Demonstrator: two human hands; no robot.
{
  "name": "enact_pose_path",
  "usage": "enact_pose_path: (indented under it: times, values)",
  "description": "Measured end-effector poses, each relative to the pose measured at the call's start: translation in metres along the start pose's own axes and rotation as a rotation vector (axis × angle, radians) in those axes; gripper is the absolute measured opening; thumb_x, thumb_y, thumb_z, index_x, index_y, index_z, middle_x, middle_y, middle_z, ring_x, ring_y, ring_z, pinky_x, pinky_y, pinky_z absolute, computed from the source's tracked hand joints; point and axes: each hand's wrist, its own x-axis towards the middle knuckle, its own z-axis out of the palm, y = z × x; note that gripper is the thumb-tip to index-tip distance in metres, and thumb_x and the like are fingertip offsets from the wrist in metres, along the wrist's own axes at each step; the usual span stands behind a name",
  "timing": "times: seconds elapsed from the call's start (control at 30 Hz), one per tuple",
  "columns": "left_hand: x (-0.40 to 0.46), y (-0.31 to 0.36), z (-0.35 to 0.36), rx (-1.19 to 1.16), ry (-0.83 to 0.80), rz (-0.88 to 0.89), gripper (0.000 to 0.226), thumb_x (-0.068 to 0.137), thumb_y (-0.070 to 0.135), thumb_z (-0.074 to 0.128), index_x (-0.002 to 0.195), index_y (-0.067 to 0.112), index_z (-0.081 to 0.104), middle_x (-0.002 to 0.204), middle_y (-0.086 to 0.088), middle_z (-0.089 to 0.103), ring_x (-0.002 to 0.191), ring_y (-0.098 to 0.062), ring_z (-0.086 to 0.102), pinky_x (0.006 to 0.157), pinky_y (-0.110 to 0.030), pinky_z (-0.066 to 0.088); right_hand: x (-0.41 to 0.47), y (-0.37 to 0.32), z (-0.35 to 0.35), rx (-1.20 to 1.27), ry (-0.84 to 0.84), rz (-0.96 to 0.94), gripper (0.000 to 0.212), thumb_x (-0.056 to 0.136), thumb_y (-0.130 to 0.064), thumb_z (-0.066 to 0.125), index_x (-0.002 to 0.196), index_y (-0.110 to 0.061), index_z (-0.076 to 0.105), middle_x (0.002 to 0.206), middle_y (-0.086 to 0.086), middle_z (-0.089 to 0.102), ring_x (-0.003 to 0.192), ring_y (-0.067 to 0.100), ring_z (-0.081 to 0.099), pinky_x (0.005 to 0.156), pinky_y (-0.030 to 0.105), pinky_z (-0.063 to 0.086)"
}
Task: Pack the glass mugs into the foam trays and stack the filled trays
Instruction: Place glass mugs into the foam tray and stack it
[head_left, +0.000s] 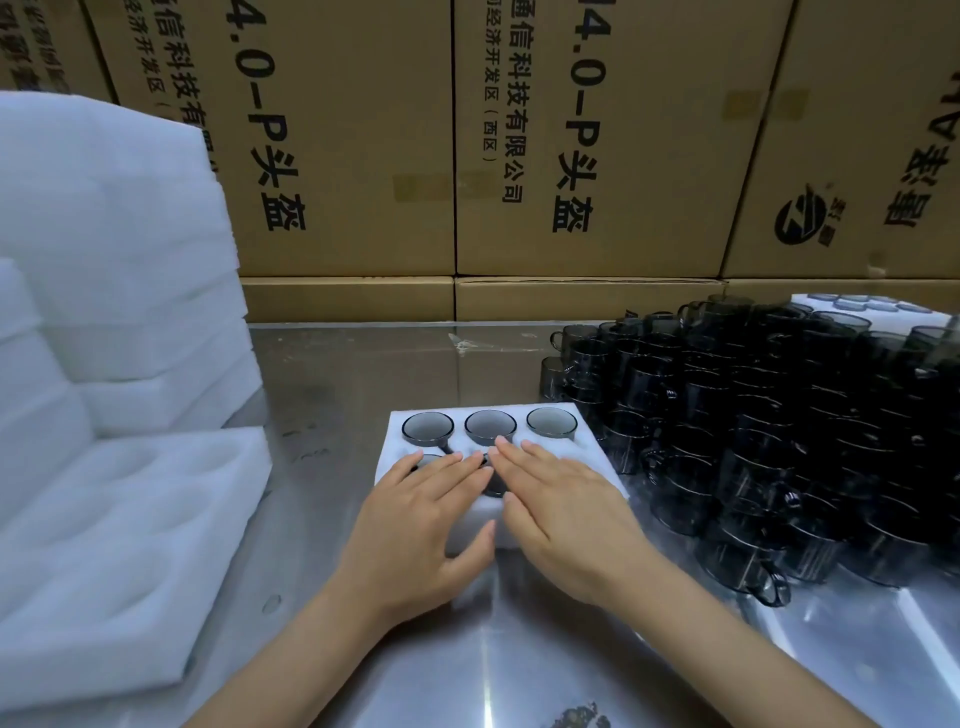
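Centred on a reflective metal surface (363, 374): white foam tray (592, 447), three smoky glass mugs (488, 426) seated along its far row. Flat across the near row: left hand (415, 514) and right hand (561, 509), fingers straight, released, pressing down. Bare metal left and behind. Crowded right: loose dark mugs (753, 415), uncounted. Left edge: stacked empty foam trays (119, 509).

Dim, soft overall light, with glare on the steel table (363, 374) and wide-angle bending at the edges.
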Motion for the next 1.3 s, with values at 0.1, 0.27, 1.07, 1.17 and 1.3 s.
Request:
enact_pose_path:
  times: [0.1, 0.27, 1.07, 1.17, 1.3]
  values:
    - [-0.003, -0.001, 0.002, 0.038, 0.003, 0.017, 0.050, 0.083, 0.039, 0.047, 0.120, 0.012, 0.066, 0.124, 0.001, 0.064, 0.111, -0.017, 0.063, 0.097, -0.037, 0.043, 0.001, 0.000, 0.001, -0.013, -0.006, 0.009, 0.050, 0.101, -0.035, 0.021, 0.151, -0.030, 0.018, 0.157, -0.016, 0.010, 0.145, 0.003, 0.005, 0.115, 0.029, 0.005]
    - [-0.005, -0.002, 0.000, 0.059, 0.007, 0.039, 0.051, 0.086, 0.036, 0.043, 0.126, 0.010, 0.060, 0.128, 0.000, 0.061, 0.115, -0.020, 0.060, 0.101, -0.037, 0.034, -0.003, -0.003, -0.013, 0.142, 0.162, -0.016, 0.045, 0.100, -0.037, 0.036, 0.143, -0.024, 0.040, 0.148, -0.011, 0.040, 0.141, 0.009, 0.024, 0.117, 0.033, 0.015]
    - [-0.003, -0.007, 0.002, -0.033, 0.097, 0.000, 0.043, 0.091, 0.033, 0.038, 0.123, 0.016, 0.063, 0.122, 0.008, 0.063, 0.110, -0.016, 0.057, 0.096, -0.034, 0.039, 0.009, 0.204, -0.133, -0.292, 0.242, 0.861, 0.037, 0.091, -0.010, 0.052, 0.128, -0.009, 0.051, 0.122, 0.018, 0.054, 0.113, 0.036, 0.048, 0.072, 0.041, 0.046]
    - [-0.003, -0.007, 0.002, -0.024, 0.103, 0.003, 0.043, 0.091, 0.032, 0.039, 0.121, 0.015, 0.064, 0.121, 0.008, 0.064, 0.109, -0.017, 0.058, 0.095, -0.033, 0.040, 0.006, 0.201, -0.134, -0.316, 0.328, 0.776, 0.036, 0.088, -0.003, 0.054, 0.123, -0.011, 0.058, 0.115, 0.017, 0.059, 0.107, 0.037, 0.051, 0.064, 0.038, 0.044]
    - [-0.003, -0.006, 0.001, -0.020, 0.107, 0.004, 0.042, 0.091, 0.032, 0.040, 0.121, 0.015, 0.064, 0.120, 0.008, 0.064, 0.108, -0.017, 0.058, 0.095, -0.032, 0.040, 0.002, 0.175, -0.143, -0.338, 0.521, 0.585, 0.029, 0.090, -0.009, 0.057, 0.119, -0.009, 0.060, 0.108, 0.018, 0.061, 0.103, 0.037, 0.048, 0.071, 0.046, 0.047]
